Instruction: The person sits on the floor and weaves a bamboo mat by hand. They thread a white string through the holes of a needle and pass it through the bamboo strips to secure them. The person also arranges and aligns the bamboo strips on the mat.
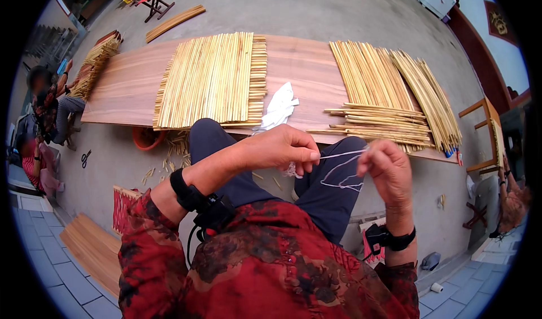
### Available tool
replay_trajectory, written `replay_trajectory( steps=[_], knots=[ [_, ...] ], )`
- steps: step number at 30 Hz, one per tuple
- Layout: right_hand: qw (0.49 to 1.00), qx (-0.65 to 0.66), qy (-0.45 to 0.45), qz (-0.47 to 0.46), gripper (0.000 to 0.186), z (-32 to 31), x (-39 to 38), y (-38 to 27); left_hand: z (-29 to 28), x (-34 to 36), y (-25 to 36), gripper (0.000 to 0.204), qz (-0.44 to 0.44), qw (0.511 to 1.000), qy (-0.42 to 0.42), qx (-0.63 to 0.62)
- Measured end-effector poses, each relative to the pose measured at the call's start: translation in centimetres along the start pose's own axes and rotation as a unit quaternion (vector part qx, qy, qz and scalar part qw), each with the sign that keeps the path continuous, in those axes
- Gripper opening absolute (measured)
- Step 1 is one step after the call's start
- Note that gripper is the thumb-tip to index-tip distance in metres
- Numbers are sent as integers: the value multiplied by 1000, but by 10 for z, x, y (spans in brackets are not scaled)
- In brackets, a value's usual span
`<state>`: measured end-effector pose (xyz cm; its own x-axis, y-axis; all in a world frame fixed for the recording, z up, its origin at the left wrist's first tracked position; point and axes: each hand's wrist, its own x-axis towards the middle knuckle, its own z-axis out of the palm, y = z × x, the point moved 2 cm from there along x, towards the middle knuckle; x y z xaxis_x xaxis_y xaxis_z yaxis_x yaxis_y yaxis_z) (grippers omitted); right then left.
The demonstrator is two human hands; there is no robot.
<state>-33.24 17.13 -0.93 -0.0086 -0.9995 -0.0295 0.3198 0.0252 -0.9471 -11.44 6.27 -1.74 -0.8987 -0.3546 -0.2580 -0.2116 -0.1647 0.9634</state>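
Observation:
A thin white string (340, 154) runs between my two hands above my lap. My left hand (282, 148) pinches one part of it between thumb and fingertips, and a small pale bunch hangs just under those fingers. Closed on the string's other part is my right hand (385, 164), with a loose loop drooping beside it. Beyond the hands, a wide mat of pale sticks (206, 79) lies on the long wooden board (302, 59). A crumpled white cloth (279, 107) rests at the mat's right side.
More sticks (370, 73) lie at the board's right, some crosswise (378, 118) near its front edge. An orange-red bowl (148, 138) and scissors (86, 158) are on the floor at left. People sit at far left and far right; a wooden chair (486, 132) stands right.

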Motion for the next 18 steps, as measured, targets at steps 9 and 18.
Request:
replay_trajectory(
  steps=[9,18],
  knots=[
    [985,-118,98,-85,16,-41,-34,-78,9,3,-76,55,-125,975,-102,-155],
    [976,-161,136,-50,14,-61,-63,-75,27,28,-101,23,-106,989,-47,-92]
  ],
)
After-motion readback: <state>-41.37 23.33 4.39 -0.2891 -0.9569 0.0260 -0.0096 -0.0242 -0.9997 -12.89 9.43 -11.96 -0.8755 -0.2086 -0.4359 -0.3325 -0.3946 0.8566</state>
